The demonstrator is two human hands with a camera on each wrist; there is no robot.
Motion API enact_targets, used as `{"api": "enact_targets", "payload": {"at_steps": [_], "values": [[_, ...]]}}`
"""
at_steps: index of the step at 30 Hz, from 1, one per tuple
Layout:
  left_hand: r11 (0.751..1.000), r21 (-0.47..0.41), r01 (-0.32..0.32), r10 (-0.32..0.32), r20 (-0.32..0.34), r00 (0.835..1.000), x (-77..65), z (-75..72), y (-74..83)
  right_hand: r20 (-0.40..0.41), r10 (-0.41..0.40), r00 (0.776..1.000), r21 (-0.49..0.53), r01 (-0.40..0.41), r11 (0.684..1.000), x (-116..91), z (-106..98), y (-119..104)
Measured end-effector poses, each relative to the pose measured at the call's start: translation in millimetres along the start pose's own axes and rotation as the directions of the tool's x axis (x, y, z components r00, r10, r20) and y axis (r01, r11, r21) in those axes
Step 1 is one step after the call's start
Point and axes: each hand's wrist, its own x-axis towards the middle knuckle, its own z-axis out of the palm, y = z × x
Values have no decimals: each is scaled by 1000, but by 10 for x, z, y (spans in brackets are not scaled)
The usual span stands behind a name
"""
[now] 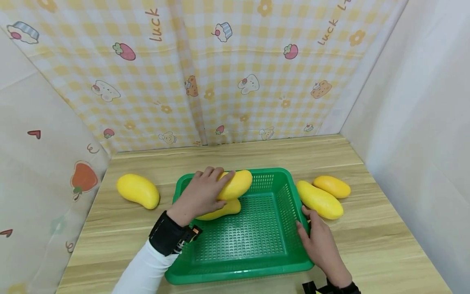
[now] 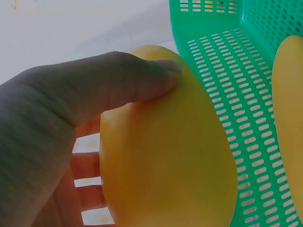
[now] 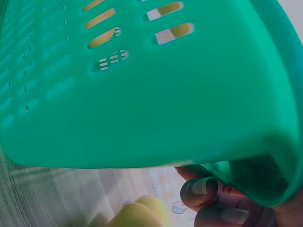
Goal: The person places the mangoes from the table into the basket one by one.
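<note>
A yellow mango is in my left hand, held over the back left part of a green plastic basket. In the left wrist view the thumb lies across the near side of this mango, with the other fingers behind it. Below it, another yellow mango lies inside the basket, partly hidden by the hand. My right hand grips the basket's right rim. The right wrist view shows its fingers curled under that edge.
On the wooden table, a single mango lies left of the basket. Two more, a longer yellow mango and a smaller orange-yellow mango, lie beside its right wall. A checked curtain hangs behind the table.
</note>
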Motion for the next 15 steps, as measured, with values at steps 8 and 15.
{"api": "enact_targets", "payload": {"at_steps": [8, 15], "values": [[999, -16, -34, 35, 20, 999, 112, 69, 98, 20, 28, 999, 12, -28, 1000, 0, -2, 1], [999, -17, -31, 32, 100, 994, 231, 144, 211, 8, 6, 1000, 9, -6, 1000, 5, -3, 7]]}}
